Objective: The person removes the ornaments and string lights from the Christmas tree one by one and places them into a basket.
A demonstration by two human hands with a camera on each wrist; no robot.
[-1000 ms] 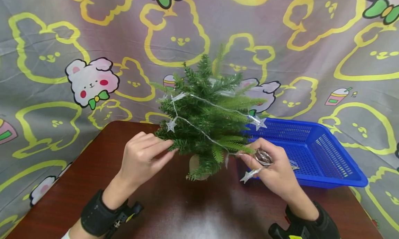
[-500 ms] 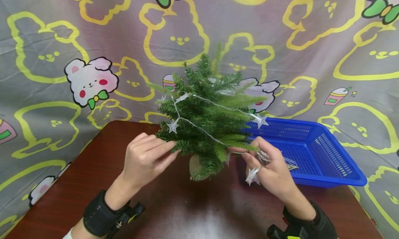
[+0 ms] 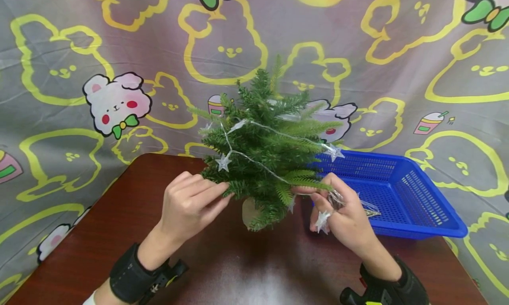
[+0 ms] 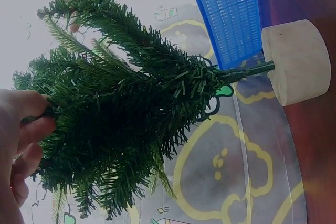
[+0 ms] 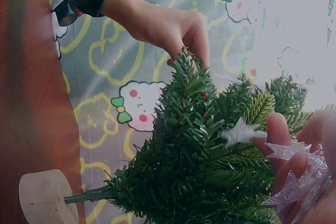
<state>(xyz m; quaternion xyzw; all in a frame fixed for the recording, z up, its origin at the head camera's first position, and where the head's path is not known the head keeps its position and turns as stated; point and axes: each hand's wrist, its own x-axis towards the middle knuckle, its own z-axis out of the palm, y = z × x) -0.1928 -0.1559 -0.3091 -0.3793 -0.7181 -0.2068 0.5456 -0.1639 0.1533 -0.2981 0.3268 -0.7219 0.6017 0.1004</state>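
A small artificial Christmas tree (image 3: 262, 150) stands on a round wooden base (image 4: 302, 61), mid-table in the head view. My left hand (image 3: 192, 203) pinches a branch tip at its left side between thumb and fingers. At the lower right of the tree, my right hand (image 3: 347, 212) holds a gathered bundle of clear star string lights (image 5: 302, 182), with loose stars showing among the fingers. From that hand the wire runs up across the tree's front. One star (image 3: 223, 162) hangs at the left, another star (image 3: 335, 151) at the right.
A blue plastic basket (image 3: 441, 207) stands right of the tree, with more thin clear wire (image 3: 371, 210) inside it near my right hand. Behind the brown table (image 3: 119, 221) hangs a grey curtain (image 3: 155, 44) with cartoon prints.
My left hand has shifted slightly right and the front stars have moved a little with the branches. The loose star below my right hand has swung in closer to its fingers.
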